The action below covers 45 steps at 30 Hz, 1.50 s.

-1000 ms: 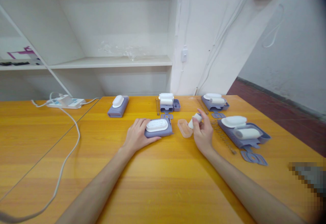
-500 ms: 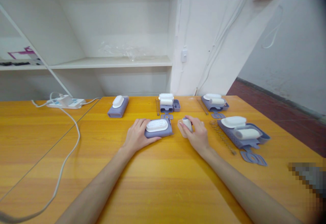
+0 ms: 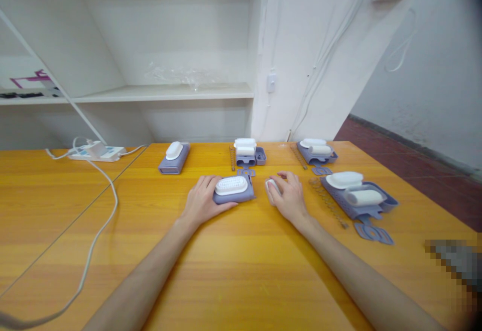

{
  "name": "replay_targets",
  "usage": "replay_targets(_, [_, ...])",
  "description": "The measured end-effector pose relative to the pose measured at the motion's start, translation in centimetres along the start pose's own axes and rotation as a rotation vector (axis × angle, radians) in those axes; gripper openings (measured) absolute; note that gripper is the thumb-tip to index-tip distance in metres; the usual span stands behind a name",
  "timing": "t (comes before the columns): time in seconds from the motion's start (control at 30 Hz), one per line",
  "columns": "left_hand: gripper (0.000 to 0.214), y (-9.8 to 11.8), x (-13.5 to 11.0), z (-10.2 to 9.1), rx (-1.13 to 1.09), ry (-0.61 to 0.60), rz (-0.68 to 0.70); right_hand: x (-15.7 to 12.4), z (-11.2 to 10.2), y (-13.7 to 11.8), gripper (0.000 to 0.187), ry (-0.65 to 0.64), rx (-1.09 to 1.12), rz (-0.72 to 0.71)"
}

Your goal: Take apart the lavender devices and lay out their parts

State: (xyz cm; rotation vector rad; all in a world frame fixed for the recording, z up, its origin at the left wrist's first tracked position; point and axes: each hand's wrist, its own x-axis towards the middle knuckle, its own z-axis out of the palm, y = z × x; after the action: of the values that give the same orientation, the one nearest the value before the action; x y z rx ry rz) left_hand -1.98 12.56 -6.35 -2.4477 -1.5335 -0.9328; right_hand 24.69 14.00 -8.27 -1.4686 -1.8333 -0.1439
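My left hand [image 3: 202,198] is closed around the left end of a purple case [image 3: 233,198], fingers behind and thumb along the front. On top of that case lies a white oval brush [image 3: 231,185], bristles facing up. To its right, my right hand [image 3: 289,195] has its thumb and fingers around a small white cylinder, apparently a roller [image 3: 271,190], low over the table. The fingers partly hide it, and its lower end cannot be made out.
Beyond my hands stand a purple case with a white top [image 3: 174,150] and an opened set [image 3: 245,151]. Two more opened sets [image 3: 317,151] lie right, with springs [image 3: 331,205] and flat purple frames [image 3: 373,232]. A power strip [image 3: 98,152] and cable lie left on the wooden table [image 3: 241,281].
The roller in my right hand has tipped and come lower, and my right fingers have shifted on it. My left hand and the purple case stay where they were.
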Motion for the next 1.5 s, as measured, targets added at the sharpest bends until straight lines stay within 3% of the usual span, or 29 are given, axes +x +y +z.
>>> replay_targets(0.13, [0.062,0.0,0.0,0.0,0.003,-0.026,-0.01,-0.1,0.1,-0.1,0.029,0.0,0.032,0.004])
replay_targets(0.27, [0.063,-0.1,0.0,0.0,0.007,-0.034,-0.017,-0.2,0.0,-0.3,0.02,0.03,0.054,-0.032])
replay_targets(0.63, [0.063,-0.1,0.0,0.1,-0.039,-0.03,-0.025,-0.4,-0.8,-1.5,0.017,-0.012,-0.076,-0.093])
replay_targets(1.0, [0.069,-0.9,-0.1,0.3,-0.213,-0.082,0.048,-0.3,-0.6,-0.8,0.018,0.107,-0.244,0.023])
replay_targets(1.13, [0.072,-0.8,-0.2,0.3,-0.267,-0.094,0.074,-0.2,-1.4,-1.1,0.024,0.095,-0.227,-0.071])
replay_targets(1.33, [0.071,-0.5,0.0,0.1,-0.31,-0.119,0.111,-0.8,-2.1,-2.9,0.041,-0.111,-0.013,-0.418])
replay_targets(1.5, [0.071,-0.4,0.0,-0.1,-0.323,-0.13,0.109,-1.3,-1.6,-3.8,0.06,-0.118,0.029,-0.406])
